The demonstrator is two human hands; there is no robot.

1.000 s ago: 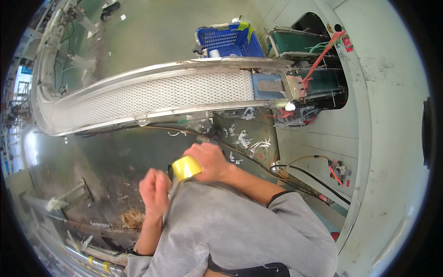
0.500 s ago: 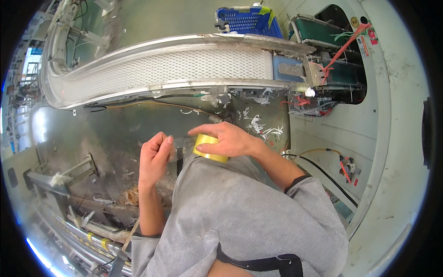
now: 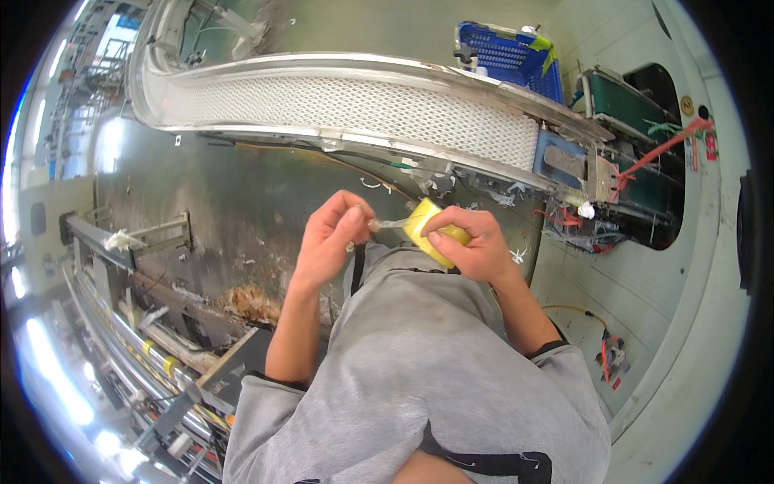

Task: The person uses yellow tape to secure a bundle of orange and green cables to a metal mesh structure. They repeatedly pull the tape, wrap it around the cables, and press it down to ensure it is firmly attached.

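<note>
In front of my body, my right hand (image 3: 476, 242) grips a roll of yellow tape (image 3: 433, 244), thumb pressed on it and fingers curled round its side. A short clear strip of tape (image 3: 393, 223) stretches from the roll across to my left hand (image 3: 332, 235). The left fingers are curled, and their tips pinch the end of that strip. Both hands are held above the lap of my grey shirt, a small gap apart.
A white mesh conveyor belt (image 3: 355, 103) runs across beyond my hands, with a blue crate (image 3: 509, 60) behind its right end. Green belts (image 3: 633, 103) pass through an opening in the pale machine wall at right. Metal rollers (image 3: 133, 343) lie low on the left.
The view has shifted, so the scene sits further right. The tape roll has tilted in my right hand, and the strip between the hands now looks narrow and twisted.
</note>
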